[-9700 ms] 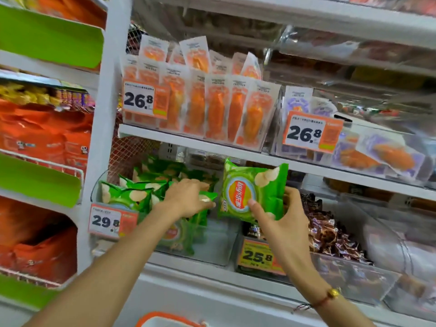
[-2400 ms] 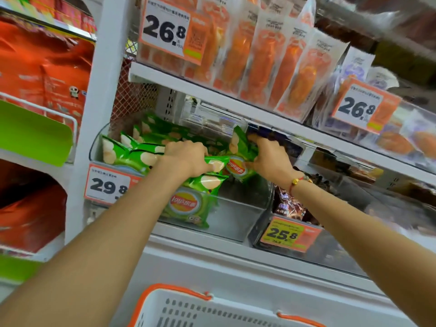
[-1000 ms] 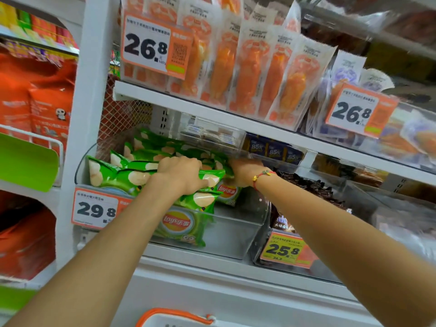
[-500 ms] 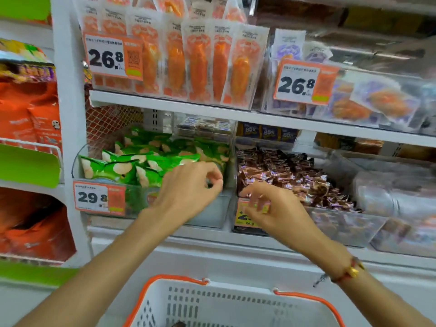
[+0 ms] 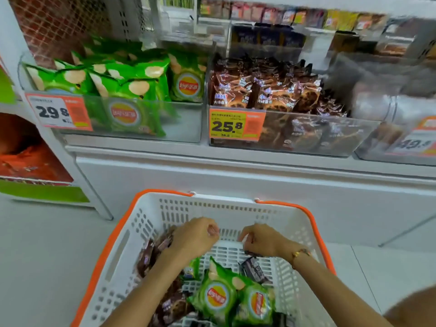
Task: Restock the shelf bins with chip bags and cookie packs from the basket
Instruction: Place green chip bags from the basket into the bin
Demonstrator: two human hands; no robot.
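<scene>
Head view, looking down: the white shelf (image 5: pixel 236 159) runs across the top, with three clear bins along it that I can count. One bin on my left (image 5: pixel 184 121) holds green chip bags (image 5: pixel 132 86) stacked on edge, too overlapped to count, behind an orange price tag (image 5: pixel 59 113) reading 29.8. One middle bin (image 5: pixel 354 135) is heaped with brown cookie packs (image 5: pixel 266 90) and carries a yellow and orange tag (image 5: pixel 237 126) reading 25.8. The third bin (image 5: pixel 401 142), at far right, is blurred and its contents I cannot make out.

Below sits one white slotted basket (image 5: pixel 280 213) with two orange handles. Inside it lie two green chip bags (image 5: pixel 221 296), glossy, each with a round red and yellow logo, side by side near the front. Brown cookie packs (image 5: pixel 151 253) are piled along its left side, too bunched to count, and one dark pack (image 5: pixel 253 267) lies near the middle.

Both my hands are down in the basket. My left hand (image 5: pixel 193 239) is loosely curled over the brown packs; I cannot tell whether it grips one. My right hand (image 5: pixel 262 241), with one bracelet (image 5: pixel 300 253) at the wrist, has curled fingers touching a dark pack beneath, grip unclear.
</scene>
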